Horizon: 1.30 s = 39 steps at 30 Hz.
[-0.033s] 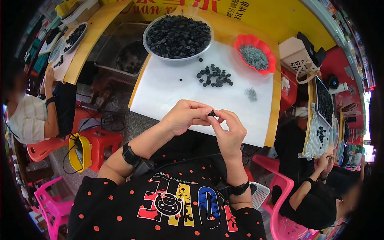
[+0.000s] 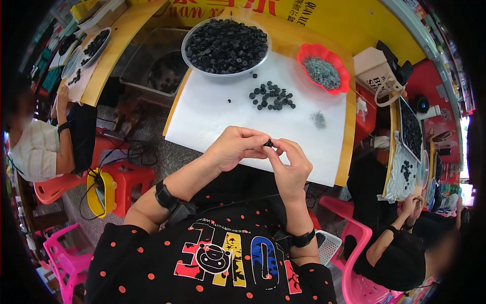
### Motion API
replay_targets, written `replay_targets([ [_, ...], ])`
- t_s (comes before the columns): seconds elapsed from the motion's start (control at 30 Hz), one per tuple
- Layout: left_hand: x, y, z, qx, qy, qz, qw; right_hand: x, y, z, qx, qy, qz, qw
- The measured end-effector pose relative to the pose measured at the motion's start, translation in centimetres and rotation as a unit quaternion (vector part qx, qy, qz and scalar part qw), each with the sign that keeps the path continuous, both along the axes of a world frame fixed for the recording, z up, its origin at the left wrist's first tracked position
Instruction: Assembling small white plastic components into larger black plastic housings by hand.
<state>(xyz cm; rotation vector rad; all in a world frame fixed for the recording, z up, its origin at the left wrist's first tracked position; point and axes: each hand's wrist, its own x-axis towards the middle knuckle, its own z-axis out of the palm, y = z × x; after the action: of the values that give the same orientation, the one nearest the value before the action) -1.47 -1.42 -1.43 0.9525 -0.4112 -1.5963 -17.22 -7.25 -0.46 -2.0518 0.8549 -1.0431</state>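
Note:
Above the near edge of the white sheet (image 2: 202, 121), a small black round rubber-like part (image 2: 268, 143) is pinched between the fingertips of both my hands. My left hand (image 2: 237, 148) grips it from the left with thumb and forefinger. From the right, the thumb and forefinger of my right hand (image 2: 290, 164) close on it; fingertips hide much of the part. Farther off on the sheet lies a loose cluster of similar black parts (image 2: 273, 96). To its right is a small heap of thin greyish pieces (image 2: 318, 119), too fine to make out.
A clear tub (image 2: 223, 75) heaped with black parts stands at the far left of the table. A red scalloped dish (image 2: 346, 83) of greyish pieces stands far right. Other people sit at tables left and right; a pink chair (image 2: 357, 243) and a yellow bucket (image 2: 101, 195) are nearby.

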Motion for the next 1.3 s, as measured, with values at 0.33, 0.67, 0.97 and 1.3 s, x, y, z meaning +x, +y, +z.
replay_targets([
  [0.33, 0.2, -0.1, -0.7, 0.035, 0.043, 0.021, 0.998, -0.6, -1.0, 0.4, 0.156, -0.032, 0.068, 0.985],
  [0.67, -0.3, 0.2, 0.1, 0.014, 0.006, 0.043, 0.999, 0.2, 0.0, 1.0, 0.022, 0.006, 0.031, 0.999],
  [0.97, 0.5, 0.4, 0.5, -0.027, 0.021, -0.036, 0.999, -0.6, -0.5, 1.0, 0.115, -0.039, 0.065, 0.990],
  [1.3, 0.5, 0.7, -0.1, 0.000, 0.024, -0.087, 0.996, -1.3, -1.3, 1.3, 0.041, 0.037, 0.131, 0.990],
])
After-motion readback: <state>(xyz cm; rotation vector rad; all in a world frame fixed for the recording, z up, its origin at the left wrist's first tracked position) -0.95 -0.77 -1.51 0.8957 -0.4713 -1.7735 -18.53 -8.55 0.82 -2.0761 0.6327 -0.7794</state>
